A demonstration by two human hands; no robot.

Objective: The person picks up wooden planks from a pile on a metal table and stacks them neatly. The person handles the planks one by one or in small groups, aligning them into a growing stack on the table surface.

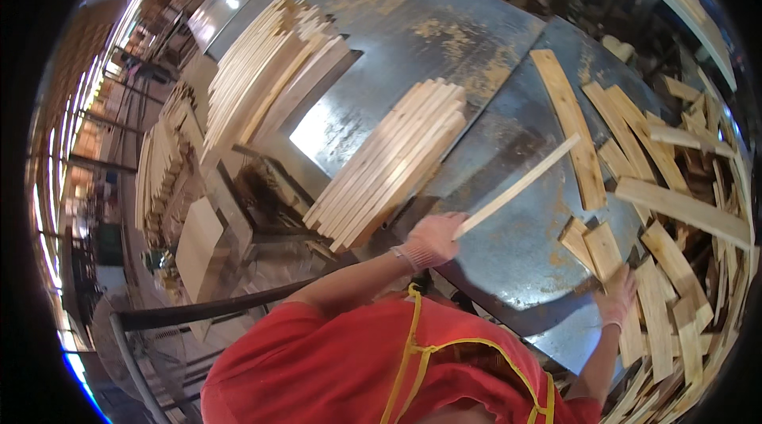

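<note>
My left hand (435, 238), in a pale work glove, is closed around the near end of a thin wooden strip (520, 186). The strip slants up and to the right over the metal tabletop (508, 265), its far end beside a longer flat board (570, 126). At the table's right edge my right hand (617, 299), also gloved, is closed on the near end of a short wooden board (604, 251). Another short piece (577, 243) lies against that board's left side. The right fingertips are only partly visible.
A neat stack of strips (389, 162) sits left of my left hand, with a taller stack (270, 75) beyond it. Loose offcuts (675, 273) heap up along the right side. Sawdust (452, 31) covers part of the far tabletop. A dark metal rail (214, 305) runs at lower left.
</note>
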